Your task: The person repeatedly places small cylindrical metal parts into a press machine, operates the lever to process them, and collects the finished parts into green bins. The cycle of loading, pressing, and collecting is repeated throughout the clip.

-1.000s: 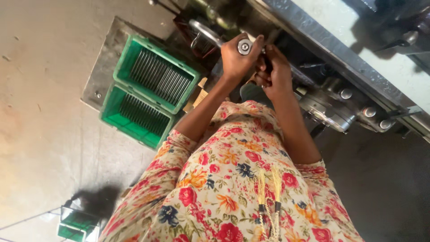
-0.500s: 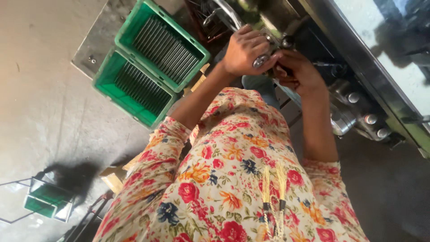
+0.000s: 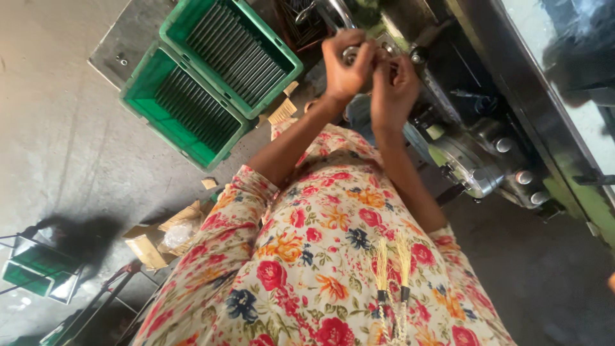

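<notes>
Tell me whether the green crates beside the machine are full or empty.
Loaded. Both green crates hold rows of dark metal rods lying side by side. The left hand and right hand are up at the machine, not in them.

cardboard scraps and one opened box on the floor

a torn-open brown cardboard box (image 3: 168, 234) lies on the concrete floor (image 3: 57, 160) below the green crates; small tan cardboard pieces (image 3: 282, 110) sit beside the crates' right corner.

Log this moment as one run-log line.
left hand: gripping shiny metal machine handle | right hand: beside it at grey machine | two green plastic crates: left
</notes>
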A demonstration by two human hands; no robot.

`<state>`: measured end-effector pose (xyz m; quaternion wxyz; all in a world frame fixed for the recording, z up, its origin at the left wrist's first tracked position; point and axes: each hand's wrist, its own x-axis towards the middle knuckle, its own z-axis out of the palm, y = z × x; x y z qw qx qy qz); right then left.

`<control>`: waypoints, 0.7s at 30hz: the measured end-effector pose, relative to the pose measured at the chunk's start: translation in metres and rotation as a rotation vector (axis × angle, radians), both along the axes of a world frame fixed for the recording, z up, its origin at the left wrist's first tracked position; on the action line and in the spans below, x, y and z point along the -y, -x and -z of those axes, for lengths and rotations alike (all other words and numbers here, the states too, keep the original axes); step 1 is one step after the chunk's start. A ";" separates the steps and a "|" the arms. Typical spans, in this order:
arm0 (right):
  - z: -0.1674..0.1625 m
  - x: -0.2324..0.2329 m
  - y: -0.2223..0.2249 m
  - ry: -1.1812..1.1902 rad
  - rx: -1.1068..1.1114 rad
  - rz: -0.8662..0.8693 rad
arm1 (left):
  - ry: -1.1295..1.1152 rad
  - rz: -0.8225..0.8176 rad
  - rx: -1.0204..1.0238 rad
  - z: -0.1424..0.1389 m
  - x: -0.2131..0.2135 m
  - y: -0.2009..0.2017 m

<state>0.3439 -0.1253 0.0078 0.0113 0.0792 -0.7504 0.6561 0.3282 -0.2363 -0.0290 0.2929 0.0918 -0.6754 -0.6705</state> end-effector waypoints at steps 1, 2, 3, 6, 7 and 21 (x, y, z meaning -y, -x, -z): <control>0.002 0.010 0.000 -0.004 -0.079 0.026 | 0.032 0.002 0.015 0.006 0.004 0.005; 0.002 0.016 0.003 -0.116 -0.219 0.046 | 0.064 0.004 0.029 0.011 0.007 0.009; 0.001 0.021 0.009 -0.226 -0.358 0.069 | -0.195 0.092 0.101 0.016 0.012 0.012; -0.006 0.015 0.035 -0.272 -0.487 -0.149 | -0.799 0.316 0.375 0.028 0.028 0.015; -0.005 0.012 0.042 -0.225 -0.486 -0.261 | -0.858 0.389 0.490 0.030 0.033 0.012; 0.106 -0.161 -0.008 -0.499 -0.194 0.152 | 0.323 -0.103 0.789 0.107 0.116 -0.055</control>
